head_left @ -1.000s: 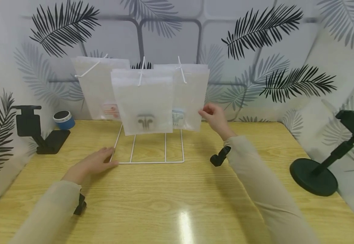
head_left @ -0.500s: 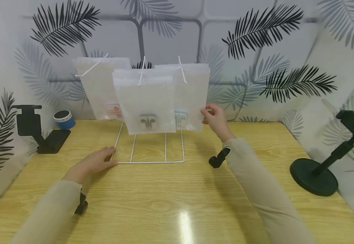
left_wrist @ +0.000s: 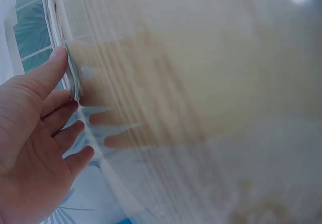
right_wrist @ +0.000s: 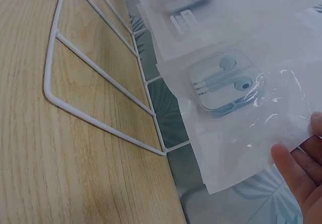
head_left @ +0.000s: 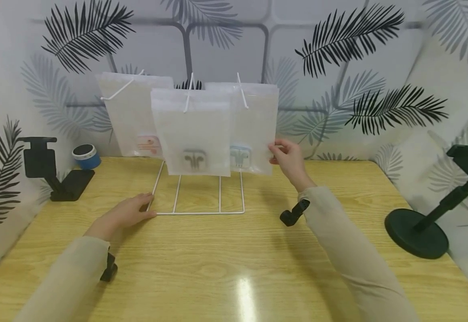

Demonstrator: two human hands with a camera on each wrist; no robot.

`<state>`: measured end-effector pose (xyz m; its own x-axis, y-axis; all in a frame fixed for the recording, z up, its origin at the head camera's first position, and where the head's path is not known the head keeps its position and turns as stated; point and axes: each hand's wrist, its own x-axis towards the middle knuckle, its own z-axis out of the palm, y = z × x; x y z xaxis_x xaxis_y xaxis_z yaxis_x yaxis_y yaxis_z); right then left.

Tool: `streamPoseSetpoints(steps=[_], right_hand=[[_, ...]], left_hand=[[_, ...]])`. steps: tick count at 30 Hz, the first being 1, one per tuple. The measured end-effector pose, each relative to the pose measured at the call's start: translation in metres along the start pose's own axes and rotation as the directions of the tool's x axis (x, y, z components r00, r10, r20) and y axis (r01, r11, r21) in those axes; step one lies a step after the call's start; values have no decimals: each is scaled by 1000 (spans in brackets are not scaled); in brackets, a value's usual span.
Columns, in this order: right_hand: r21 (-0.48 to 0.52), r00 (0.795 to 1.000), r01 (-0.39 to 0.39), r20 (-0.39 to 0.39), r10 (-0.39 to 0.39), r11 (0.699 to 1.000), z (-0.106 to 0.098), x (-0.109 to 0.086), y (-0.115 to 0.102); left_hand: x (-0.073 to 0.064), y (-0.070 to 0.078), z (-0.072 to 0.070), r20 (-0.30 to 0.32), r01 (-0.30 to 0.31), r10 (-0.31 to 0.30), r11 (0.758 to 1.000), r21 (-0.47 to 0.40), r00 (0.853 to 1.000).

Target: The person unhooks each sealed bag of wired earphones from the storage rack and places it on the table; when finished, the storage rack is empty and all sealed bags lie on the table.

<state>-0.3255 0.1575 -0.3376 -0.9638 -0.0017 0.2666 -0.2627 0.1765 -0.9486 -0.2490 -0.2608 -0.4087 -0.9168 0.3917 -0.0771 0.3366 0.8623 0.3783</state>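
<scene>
A white wire display rack (head_left: 202, 213) stands on the wooden table, frosted plastic bags hanging from its hooks. At its front left corner, my left hand (head_left: 127, 211) holds the base wire between thumb and fingertips. My right hand (head_left: 289, 158) pinches the lower right edge of the right-hand bag (head_left: 256, 125) between thumb and fingers. Through that bag show pale blue earphones in a clear case (right_wrist: 229, 85). The middle bag (head_left: 193, 129) holds a dark-looking earphone case and partly covers its neighbours. Behind it at left, another bag (head_left: 127, 116) contains a pink-orange earphone case.
A black phone stand (head_left: 62, 185) and a blue and white cylinder (head_left: 86, 157) are at the back left. On the right stands another dark stand with a round base (head_left: 416, 233). A leaf-patterned wall rises behind the rack.
My right hand has shifted slightly right and down, and the right-hand bag's lower edge has swung right with it. The other bags sway a little; my left hand stays at the rack's corner.
</scene>
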Motion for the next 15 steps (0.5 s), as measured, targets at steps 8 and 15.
streamPoseSetpoints(steps=[8, 15], right_hand=[[-40, 999, 45, -4, -46, 998, -2, -10, -4], [-53, 997, 70, -27, -72, 996, -6, -19, -8]], left_hand=[[-1, 0, -1, 20, 18, -18, 999, -26, 1000], [-1, 1, -2, 25, 25, -25, 999, -30, 999]])
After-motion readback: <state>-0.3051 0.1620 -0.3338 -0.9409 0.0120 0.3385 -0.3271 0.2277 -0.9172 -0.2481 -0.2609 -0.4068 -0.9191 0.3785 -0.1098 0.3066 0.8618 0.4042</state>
